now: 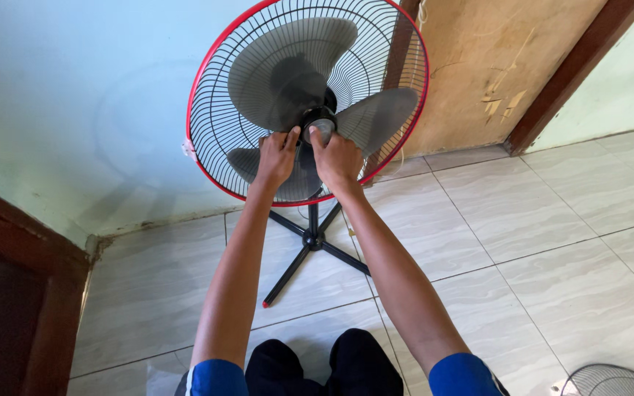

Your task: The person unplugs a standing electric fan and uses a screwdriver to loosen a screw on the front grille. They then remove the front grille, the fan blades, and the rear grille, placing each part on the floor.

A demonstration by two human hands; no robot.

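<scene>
— Gripping the hub, both of them? What are the hands on?

— Yes. The left hand (276, 155) and the right hand (337, 158) meet at the middle of a standing fan (308, 99), fingers curled around the round dark hub cap (320, 123) where the blades join. Each grip is clenched on that cap, thumbs pointing up, the two hands just beside each other.

— And the fan itself?

— Its front cover is off, so the three smooth grey plastic blades (291, 70) are bare — broad and rounded, spreading above, right of and below the grip. Behind them sits the rear guard (218, 110), thin black wire ribs fanning out to a red rim. Below the grip a black pole runs down to a cross-shaped base (314, 242) with slim legs, one tipped red, standing on the floor (552, 242).

— What is the floor like?

— Glossy pale tiles with a faint wavy grain. Far to the lower right of the grip lies another round wire grille (610, 381), flat on the tiles. Behind the fan, a pale blue wall (75, 110) to the left, a worn tan door (493, 66) with peeling patches to the right.
</scene>
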